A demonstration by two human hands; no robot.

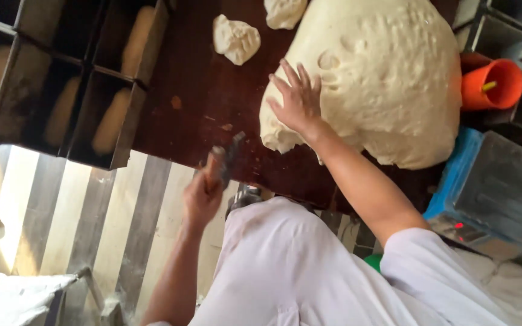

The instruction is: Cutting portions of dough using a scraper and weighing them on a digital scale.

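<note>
Head view: right grip (300, 99) lies spread on the soft, pitted dough mound (382, 78); left grip (203, 193) clenches a wooden-handled scraper (223, 162) at the bench (200, 102) edge. Dark metal loaf tins (74, 78) crowd one bench corner, two torn lumps (235, 38) nearby.

Bare table (200, 108) lies between baking tins (61, 90) (left) and dough mass (382, 78).

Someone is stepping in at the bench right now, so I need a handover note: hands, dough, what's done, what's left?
Left hand: gripping a scraper by its handle, above the table edge.
Right hand: flat on the big dough.
Done: two pieces cut, lying apart on the table; tins at left hold shaped dough.
Left: most of the big dough is uncut.
</note>
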